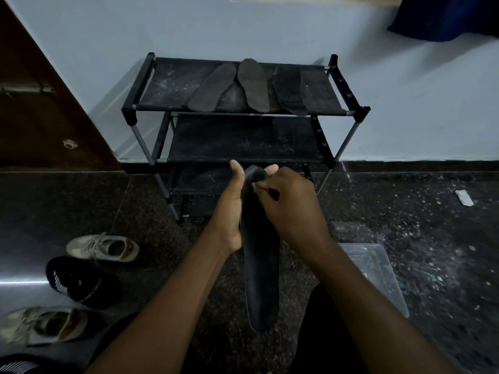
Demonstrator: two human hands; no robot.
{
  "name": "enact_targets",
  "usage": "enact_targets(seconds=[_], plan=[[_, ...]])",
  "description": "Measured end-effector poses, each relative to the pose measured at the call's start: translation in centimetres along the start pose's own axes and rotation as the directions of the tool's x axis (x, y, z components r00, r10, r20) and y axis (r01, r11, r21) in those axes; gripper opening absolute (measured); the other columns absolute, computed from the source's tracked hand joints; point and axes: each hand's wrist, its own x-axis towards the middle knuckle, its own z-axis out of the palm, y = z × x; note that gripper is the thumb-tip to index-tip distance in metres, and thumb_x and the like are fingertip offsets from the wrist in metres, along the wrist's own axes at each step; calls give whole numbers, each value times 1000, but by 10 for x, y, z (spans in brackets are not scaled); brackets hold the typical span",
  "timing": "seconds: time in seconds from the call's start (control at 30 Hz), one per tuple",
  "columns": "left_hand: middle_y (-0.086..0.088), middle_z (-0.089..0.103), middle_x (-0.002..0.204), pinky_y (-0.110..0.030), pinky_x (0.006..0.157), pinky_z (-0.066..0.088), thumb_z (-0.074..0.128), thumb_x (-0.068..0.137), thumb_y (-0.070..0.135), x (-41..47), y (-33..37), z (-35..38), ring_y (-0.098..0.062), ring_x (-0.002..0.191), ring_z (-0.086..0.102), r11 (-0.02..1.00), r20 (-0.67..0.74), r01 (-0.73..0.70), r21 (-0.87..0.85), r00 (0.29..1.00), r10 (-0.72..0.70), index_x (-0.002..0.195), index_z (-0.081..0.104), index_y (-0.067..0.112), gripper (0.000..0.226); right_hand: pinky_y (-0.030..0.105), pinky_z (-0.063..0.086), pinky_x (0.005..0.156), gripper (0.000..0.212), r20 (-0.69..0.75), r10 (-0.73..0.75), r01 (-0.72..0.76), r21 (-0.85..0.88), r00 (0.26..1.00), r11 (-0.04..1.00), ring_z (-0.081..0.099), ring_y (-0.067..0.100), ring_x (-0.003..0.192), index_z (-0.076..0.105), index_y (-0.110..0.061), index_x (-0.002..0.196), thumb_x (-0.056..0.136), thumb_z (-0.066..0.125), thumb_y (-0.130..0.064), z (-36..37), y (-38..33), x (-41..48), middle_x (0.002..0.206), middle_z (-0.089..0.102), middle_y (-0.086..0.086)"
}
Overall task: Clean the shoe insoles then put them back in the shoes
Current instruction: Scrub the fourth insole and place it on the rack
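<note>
Gripping dark insole at frame centre, hanging lengthwise, both hands on its upper end. Left hand clasping the left edge, thumb sticking up, fingers wrapping behind. Right hand curling over the bent-over top, fingertips pinching it. Four more insoles lying side by side on the rack top shelf, upper centre. Light sneaker, black shoe and second light sneaker sitting lower left. Clear tub lying lower right.

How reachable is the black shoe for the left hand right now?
Likely not yet: the left hand grips the insole, shared with the right hand. Floor path to the black shoe looks clear once it lets go.
</note>
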Motion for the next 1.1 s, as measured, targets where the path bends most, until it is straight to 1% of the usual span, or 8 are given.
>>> enact_targets(seconds=[0.2,0.33,0.4,0.57,0.7,0.87,0.97,1.1], plan=[[-21,52,151,-53,119,35,36,106,60,0,-2,-9,-35,141,50,998,16,37,-56,999,-36,151,50,16,64,32,54,69,18,121,-74,74,3,990,997,59,7,75,75,-13,87,96,60,-14,4,-4,-3,95,61,-2],[-11,70,129,-40,96,53,34,108,53,-2,-2,-4,-26,120,67,1000,-12,14,-12,1000,-14,137,64,13,57,22,44,61,23,4,2,-2,-107,1000,994,54,9,71,72,-10,82,98,56,-11,1,-4,-2,93,52,-6],[-8,74,119,-36,89,55,35,108,51,-2,-3,-1,-23,112,71,1000,-11,-2,12,1000,2,129,69,13,55,27,49,62,23,-42,9,-14,-127,999,992,56,13,74,73,-8,85,98,54,-9,1,-5,0,95,54,-2],[-14,58,147,-45,112,45,32,109,54,-4,0,-5,-29,136,56,1000,-9,6,-7,1000,-6,148,53,12,61,26,47,63,22,87,-39,48,-114,995,992,54,10,72,74,-10,87,99,55,-12,3,-6,-3,94,55,-1],[-14,64,140,-42,102,51,29,110,50,-4,-1,-1,-29,130,61,999,-11,-23,35,1000,23,146,55,9,60,11,33,55,25,-32,53,-57,-149,998,987,46,3,66,70,-8,81,99,54,-11,-3,-1,-2,91,47,-6],[-12,72,128,-36,90,58,33,110,49,-7,1,1,-25,118,69,999,-38,-22,39,999,24,133,65,11,55,32,54,64,22,25,-33,36,-128,999,991,59,14,74,73,-6,90,100,54,-11,2,-5,-1,100,58,2],[-11,66,137,-34,93,57,29,110,51,-7,2,-2,-26,127,64,998,-27,-34,51,999,35,142,59,12,59,26,48,61,23,108,-22,41,-172,994,984,55,12,72,74,-8,87,99,55,-13,0,-3,-4,97,57,0],[-17,61,142,-41,99,55,25,110,53,-6,2,1,-32,132,59,998,-18,-37,54,999,38,146,54,9,64,20,37,57,26,10,92,-89,-171,996,981,51,9,69,72,-12,87,102,53,-19,-7,3,-3,93,52,-1]])
